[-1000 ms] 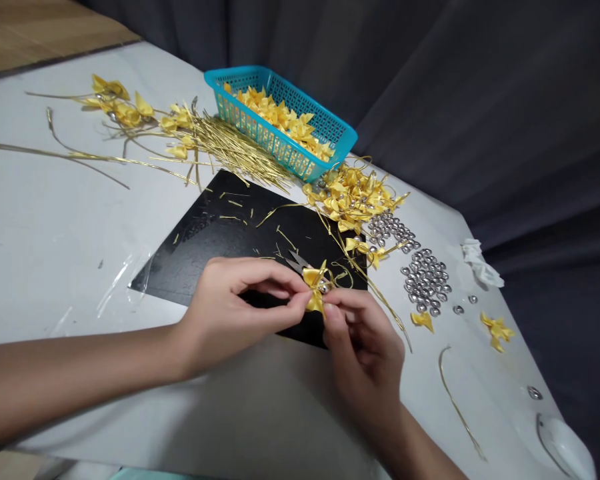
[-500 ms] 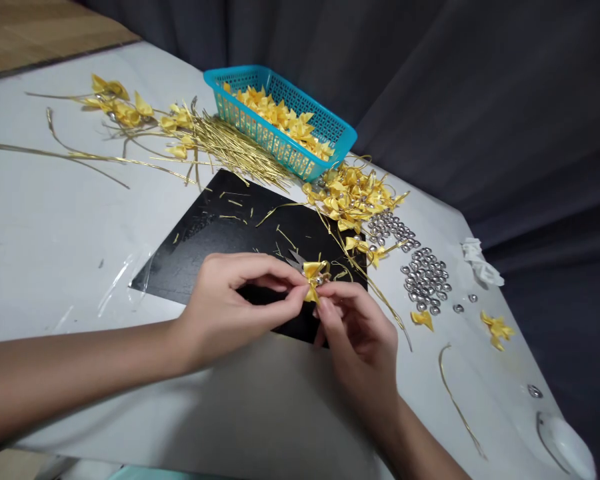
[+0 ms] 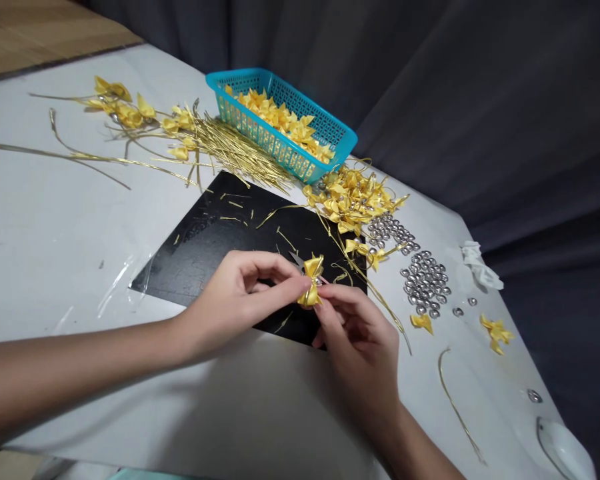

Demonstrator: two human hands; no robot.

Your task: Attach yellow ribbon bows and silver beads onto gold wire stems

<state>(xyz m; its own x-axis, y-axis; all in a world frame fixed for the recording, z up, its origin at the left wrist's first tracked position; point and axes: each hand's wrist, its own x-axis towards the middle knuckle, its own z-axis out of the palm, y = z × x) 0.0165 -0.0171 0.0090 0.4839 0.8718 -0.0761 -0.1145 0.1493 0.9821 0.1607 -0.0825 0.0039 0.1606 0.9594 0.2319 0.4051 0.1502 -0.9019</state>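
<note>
A yellow ribbon bow with a small silvery bead at its middle is pinched between my two hands above a black board. My left hand holds the bow's left side between thumb and fingertips. On its lower right, my right hand grips it with thumb and index finger, the other fingers curled. Just behind the bow, the blades of scissors show; the rest of them is mostly hidden by the hands and bow. Short gold wire scraps are scattered over the board.
A blue basket of yellow bows stands at the back, beside a bundle of gold wire ties. Right of the board are a heap of finished-looking yellow bows, silver beads, a loose wire and a white crumpled piece.
The bow has turned slightly and shows more of its lower loop. My left thumb has shifted up to the bow's middle; the right hand stays nearly in place.
</note>
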